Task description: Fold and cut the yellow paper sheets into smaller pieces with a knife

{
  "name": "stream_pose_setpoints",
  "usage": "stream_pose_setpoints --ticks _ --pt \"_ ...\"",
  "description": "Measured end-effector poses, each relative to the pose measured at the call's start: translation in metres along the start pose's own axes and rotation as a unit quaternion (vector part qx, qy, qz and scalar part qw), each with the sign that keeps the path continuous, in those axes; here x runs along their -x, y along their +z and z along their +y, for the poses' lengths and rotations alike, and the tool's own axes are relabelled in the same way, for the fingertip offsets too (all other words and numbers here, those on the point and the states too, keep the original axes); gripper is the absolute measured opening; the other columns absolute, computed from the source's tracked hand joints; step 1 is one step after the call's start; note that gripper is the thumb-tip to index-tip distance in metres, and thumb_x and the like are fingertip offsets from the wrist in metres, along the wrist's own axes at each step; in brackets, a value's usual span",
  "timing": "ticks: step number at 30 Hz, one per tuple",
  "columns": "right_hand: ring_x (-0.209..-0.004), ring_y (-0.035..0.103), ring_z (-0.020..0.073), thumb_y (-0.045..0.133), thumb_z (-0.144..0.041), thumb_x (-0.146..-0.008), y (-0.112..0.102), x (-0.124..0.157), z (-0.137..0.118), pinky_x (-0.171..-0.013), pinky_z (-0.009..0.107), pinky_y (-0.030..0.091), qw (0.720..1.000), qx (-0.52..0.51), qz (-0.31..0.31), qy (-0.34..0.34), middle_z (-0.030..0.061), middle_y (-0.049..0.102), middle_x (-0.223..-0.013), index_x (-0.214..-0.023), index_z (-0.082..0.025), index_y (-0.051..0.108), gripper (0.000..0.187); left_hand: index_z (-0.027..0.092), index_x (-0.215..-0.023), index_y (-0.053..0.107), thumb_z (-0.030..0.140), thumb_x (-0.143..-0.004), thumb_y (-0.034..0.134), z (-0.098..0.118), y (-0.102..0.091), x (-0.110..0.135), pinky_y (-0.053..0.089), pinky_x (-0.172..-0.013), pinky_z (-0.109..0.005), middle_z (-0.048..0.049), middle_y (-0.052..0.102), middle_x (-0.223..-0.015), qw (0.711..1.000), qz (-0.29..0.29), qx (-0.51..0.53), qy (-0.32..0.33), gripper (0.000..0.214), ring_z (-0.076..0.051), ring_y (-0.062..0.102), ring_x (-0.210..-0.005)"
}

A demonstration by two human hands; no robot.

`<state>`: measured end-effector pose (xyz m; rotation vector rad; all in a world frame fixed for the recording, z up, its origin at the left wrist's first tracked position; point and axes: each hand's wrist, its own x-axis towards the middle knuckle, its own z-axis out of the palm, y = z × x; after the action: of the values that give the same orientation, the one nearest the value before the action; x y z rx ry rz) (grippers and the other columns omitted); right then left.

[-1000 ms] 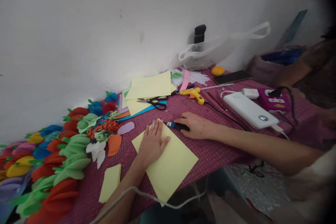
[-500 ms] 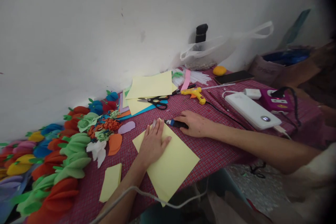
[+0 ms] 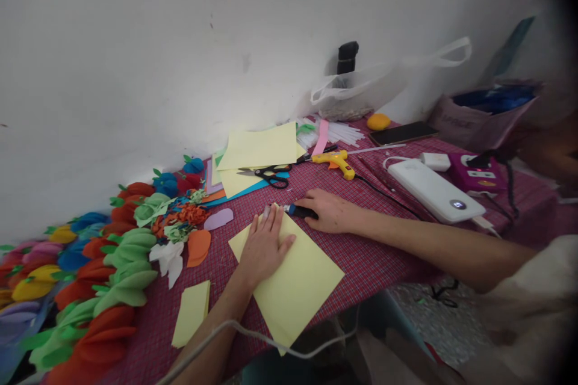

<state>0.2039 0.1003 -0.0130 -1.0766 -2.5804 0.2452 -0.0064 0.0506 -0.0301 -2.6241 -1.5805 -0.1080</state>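
On the red checked surface (image 3: 374, 252), a yellow sheet (image 3: 298, 283) lies cornerwise, its near corner hanging past the surface edge. The left hand (image 3: 264, 246) lies flat on the sheet's far half with its fingers spread and gripping nothing. The right hand (image 3: 332, 213), just off the sheet's far corner, has its fingers closed around a blue-and-black tool (image 3: 298, 211); pen or cutter, cannot tell. The tool tip sits at that far corner, almost touching the left fingertips. Likely risk: if it is a blade, a stroke toward the sheet could nick those fingertips, since they are right in its line. Only one palm holds the sheet, so a sideways push from the tool could twist it or slide it off the overhanging edge. A pale cable (image 3: 271, 343) crosses under the sheet's near corner and could snag it. Scissors (image 3: 268, 174) and a glue gun (image 3: 334, 161) lie beyond the sheet, well apart from it, low concern.
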Motion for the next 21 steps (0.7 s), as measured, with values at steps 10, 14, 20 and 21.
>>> stream_pose_setpoints --ticks 10,14,20,21 --pt "-0.082 0.05 0.0201 0.05 -0.026 -0.076 0.002 -0.003 0.001 -0.076 0.032 0.038 1.0 0.012 -0.003 0.008 0.0092 0.054 -0.088 -0.107 -0.016 0.058 0.033 0.014 -0.139 0.014 0.051 -0.088 0.022 0.0 0.0 0.0 0.015 -0.107 -0.045 -0.0111 0.018 -0.146 1.0 -0.005 0.005 -0.004 0.063 -0.023 0.013 -0.134" --pt "-0.083 0.05 0.0201 0.05 -0.025 -0.076 0.002 -0.004 0.0 -0.076 0.031 0.038 1.0 0.014 -0.001 0.006 0.009 0.054 -0.088 -0.109 -0.016 0.057 0.034 0.014 -0.14 0.012 0.051 -0.089 0.022 0.0 -0.001 0.0 0.015 -0.107 -0.044 -0.0105 0.018 -0.146 1.0 -0.008 0.008 -0.004 0.063 -0.021 0.012 -0.134" --pt "-0.088 0.051 0.021 0.051 -0.027 -0.077 -0.01 0.008 0.014 -0.078 0.031 0.039 0.999 0.024 0.019 0.039 0.0095 0.055 -0.092 -0.114 -0.016 0.055 0.039 0.014 -0.139 0.013 0.05 -0.088 0.023 0.001 -0.001 0.0 0.013 -0.107 -0.044 -0.0112 0.018 -0.146 1.0 -0.011 0.019 -0.007 0.063 -0.022 0.014 -0.134" --pt "-0.088 0.051 0.021 0.051 -0.027 -0.077 -0.013 0.009 0.017 -0.079 0.031 0.039 0.998 0.028 0.023 0.045 0.0096 0.055 -0.093 -0.115 -0.016 0.055 0.04 0.014 -0.139 0.014 0.05 -0.088 0.023 0.001 -0.001 0.001 0.013 -0.107 -0.044 -0.011 0.018 -0.146 1.0 -0.009 0.022 -0.008 0.063 -0.022 0.013 -0.134"
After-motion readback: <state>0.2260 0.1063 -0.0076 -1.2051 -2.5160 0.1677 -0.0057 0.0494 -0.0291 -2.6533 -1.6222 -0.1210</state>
